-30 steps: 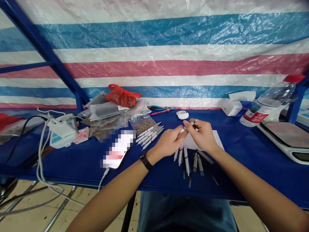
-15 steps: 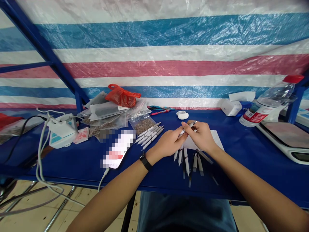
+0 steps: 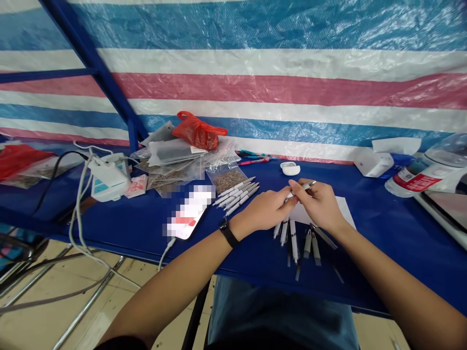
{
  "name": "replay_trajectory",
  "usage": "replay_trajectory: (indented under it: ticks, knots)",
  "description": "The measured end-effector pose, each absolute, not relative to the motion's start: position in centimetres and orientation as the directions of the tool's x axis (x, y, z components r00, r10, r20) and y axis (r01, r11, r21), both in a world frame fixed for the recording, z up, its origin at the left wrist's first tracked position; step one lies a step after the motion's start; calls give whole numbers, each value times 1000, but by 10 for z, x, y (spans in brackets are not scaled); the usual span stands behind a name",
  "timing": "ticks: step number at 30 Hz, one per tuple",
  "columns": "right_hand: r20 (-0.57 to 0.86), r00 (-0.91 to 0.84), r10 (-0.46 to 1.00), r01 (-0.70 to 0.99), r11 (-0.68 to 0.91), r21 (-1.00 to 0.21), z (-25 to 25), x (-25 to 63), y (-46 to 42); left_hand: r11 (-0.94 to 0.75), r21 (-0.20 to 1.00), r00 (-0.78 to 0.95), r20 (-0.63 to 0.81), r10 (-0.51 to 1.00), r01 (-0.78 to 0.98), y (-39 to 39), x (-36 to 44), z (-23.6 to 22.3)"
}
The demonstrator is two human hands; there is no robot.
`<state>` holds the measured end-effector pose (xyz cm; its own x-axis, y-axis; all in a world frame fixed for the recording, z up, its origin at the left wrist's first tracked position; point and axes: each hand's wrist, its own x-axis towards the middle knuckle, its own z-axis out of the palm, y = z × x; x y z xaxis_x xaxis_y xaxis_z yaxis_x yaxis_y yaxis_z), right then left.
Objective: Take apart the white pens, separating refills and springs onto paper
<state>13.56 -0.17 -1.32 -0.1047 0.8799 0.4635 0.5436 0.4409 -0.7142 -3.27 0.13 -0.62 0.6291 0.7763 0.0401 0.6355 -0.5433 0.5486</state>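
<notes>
My left hand (image 3: 268, 209) and my right hand (image 3: 318, 205) meet above a white sheet of paper (image 3: 347, 212). Both are closed around one white pen (image 3: 310, 184), whose silvery end sticks out past the right fingers; most of its barrel is hidden. Below the hands lie several white pens (image 3: 294, 240) and two short pieces with grey ends (image 3: 315, 252), with thin dark strips (image 3: 298, 271) beside them. To the left of my left hand, a row of white pens (image 3: 237, 195) lies side by side.
A phone (image 3: 191, 214) with a cable lies to the left. Behind it are clear bags of brown bits (image 3: 224, 180) and a red plastic bag (image 3: 200, 131). A white earbud case (image 3: 290, 168) stands beyond my hands. At right are a tissue pack (image 3: 374, 163), a bottle (image 3: 419, 177) and a scale (image 3: 447, 209).
The camera view has turned left and slightly down, so the table things appear further right. Both hands keep hold of the pen in nearly the same pose.
</notes>
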Motion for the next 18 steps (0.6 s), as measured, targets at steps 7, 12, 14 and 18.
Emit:
replay_trajectory:
  ticks: [7, 12, 14, 18]
  knots:
    - [486, -82, 870, 487, 460, -742, -7, 134, -4, -554, 360, 559, 102, 823, 751, 1, -26, -8]
    - [537, 25, 843, 508, 452, -733, -9, 133, -4, -566, 301, 554, 133, 822, 768, -2, -21, -9]
    - [534, 46, 844, 494, 446, -747, -9, 133, -4, -572, 306, 550, 163, 819, 761, -2, -21, -10]
    - [519, -5, 855, 451, 465, -762, -7, 135, -4, -577, 351, 531, 225, 817, 738, 1, -23, -14]
